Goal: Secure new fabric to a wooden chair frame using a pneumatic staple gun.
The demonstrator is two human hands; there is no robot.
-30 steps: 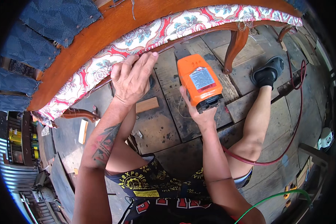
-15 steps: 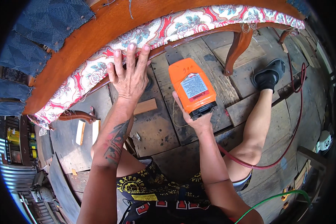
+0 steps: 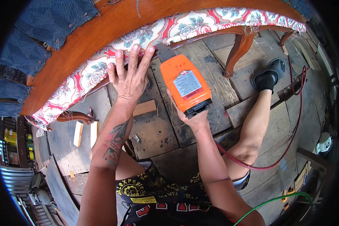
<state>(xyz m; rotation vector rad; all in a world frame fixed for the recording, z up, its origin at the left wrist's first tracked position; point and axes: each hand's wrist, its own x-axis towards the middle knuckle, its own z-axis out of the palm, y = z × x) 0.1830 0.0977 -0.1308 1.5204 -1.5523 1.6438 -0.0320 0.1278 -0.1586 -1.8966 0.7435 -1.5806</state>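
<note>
My left hand lies flat with its fingers spread, the fingertips pressing on floral red-and-white fabric along the edge of a curved wooden furniture frame. In my right hand is an orange pneumatic staple gun, its handle hidden under the orange body. The gun's dark narrow nose reaches the fabric's lower edge, just right of my left fingertips. Whether the tip touches the fabric, I cannot tell.
A red air hose loops across the right side, past my shoe. Curved wooden legs stand under the frame. Torn blue fabric hangs at upper left. Wood offcuts lie on the plank floor. A green cord crosses the lower right.
The staple gun in my right hand has shifted a little left and up along the fabric edge, closer to my left fingertips. My left hand stays on the fabric.
</note>
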